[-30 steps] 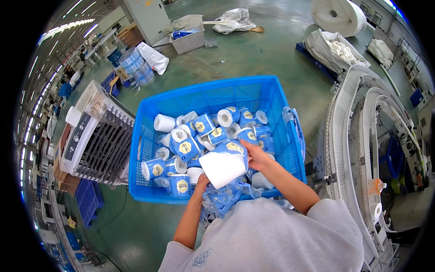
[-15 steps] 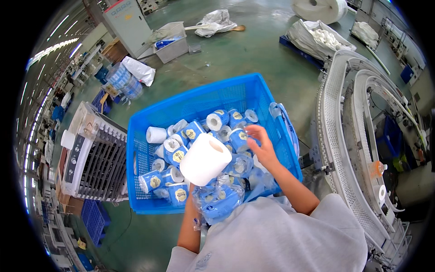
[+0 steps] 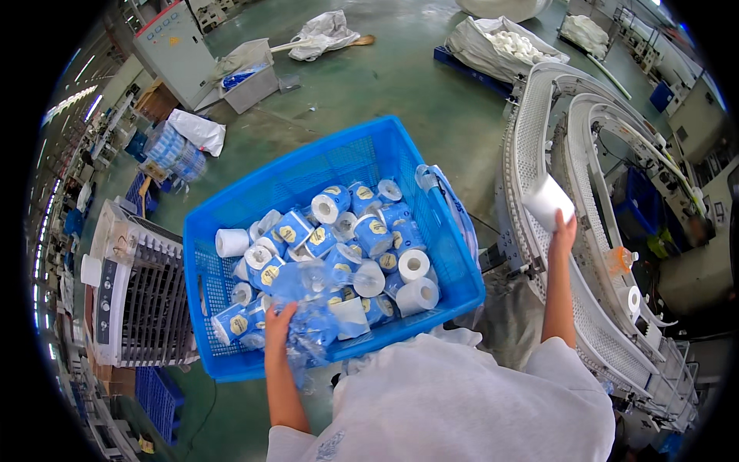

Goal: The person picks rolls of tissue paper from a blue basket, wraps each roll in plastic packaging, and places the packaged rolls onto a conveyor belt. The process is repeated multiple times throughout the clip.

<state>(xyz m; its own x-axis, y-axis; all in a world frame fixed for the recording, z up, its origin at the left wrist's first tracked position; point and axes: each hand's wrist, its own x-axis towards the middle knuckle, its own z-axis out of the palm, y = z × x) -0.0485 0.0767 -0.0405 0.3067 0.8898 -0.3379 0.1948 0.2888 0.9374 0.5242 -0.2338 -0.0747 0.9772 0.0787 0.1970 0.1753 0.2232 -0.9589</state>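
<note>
Over the curved conveyor (image 3: 517, 173) on the right, my right hand (image 3: 564, 233) grips an unwrapped white toilet paper roll (image 3: 549, 203), slightly blurred. My left hand (image 3: 279, 322) is closed on a crumpled clear and blue plastic wrapper (image 3: 312, 296) above the near left part of the blue basket (image 3: 202, 269). Inside the basket lie many toilet paper rolls, most in blue printed film like the wrapped roll (image 3: 373, 235). Several look bare at the ends, such as the white roll (image 3: 417, 296) near the basket's right side.
At left stands an air cooler (image 3: 154, 296), with a blue pallet (image 3: 159, 404) beside it. Farther off are a grey bin (image 3: 254, 88), a cabinet (image 3: 175, 54) and a big white sack (image 3: 500, 48). An orange-topped bottle (image 3: 620, 260) sits by the conveyor.
The bare toilet paper roll has gone from over the basket to above the conveyor, now in my right hand. My left hand has moved left with the crumpled wrapper. The view has shifted right.
</note>
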